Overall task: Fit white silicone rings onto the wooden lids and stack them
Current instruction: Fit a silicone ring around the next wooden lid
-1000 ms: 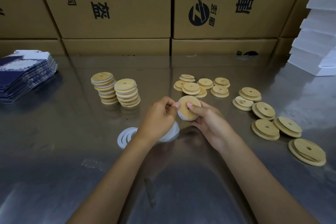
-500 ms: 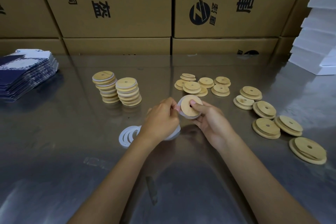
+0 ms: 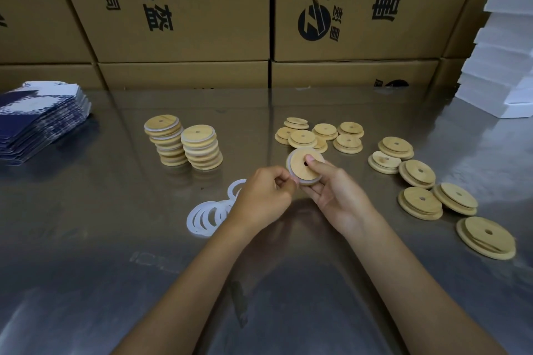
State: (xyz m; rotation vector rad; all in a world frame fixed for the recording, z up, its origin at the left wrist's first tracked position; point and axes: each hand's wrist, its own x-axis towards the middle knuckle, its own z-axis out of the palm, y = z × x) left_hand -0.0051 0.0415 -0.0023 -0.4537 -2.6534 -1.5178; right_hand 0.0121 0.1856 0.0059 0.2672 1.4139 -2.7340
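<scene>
My right hand [image 3: 334, 190] holds a round wooden lid [image 3: 302, 168] tilted up above the table, thumb pressed near its centre hole. A white silicone ring [image 3: 292, 170] sits around the lid's rim. My left hand [image 3: 265, 196] pinches the ring at the lid's left edge. A loose pile of white rings [image 3: 207, 217] lies on the table under my left wrist. Two stacks of ringed lids [image 3: 184, 144] stand at the left. Bare lids lie in a group behind my hands [image 3: 320, 137] and in a spread at the right [image 3: 424, 184].
The table is reflective steel [image 3: 86, 239]. Cardboard boxes [image 3: 184, 8] wall off the back. A stack of blue printed sheets [image 3: 37, 121] lies at the far left, and white boxes [image 3: 507, 66] are piled at the far right.
The lid has turned in my hands, so its face with the hole now shows more fully. My left fingers have worked along the ring at the lid's edge.
</scene>
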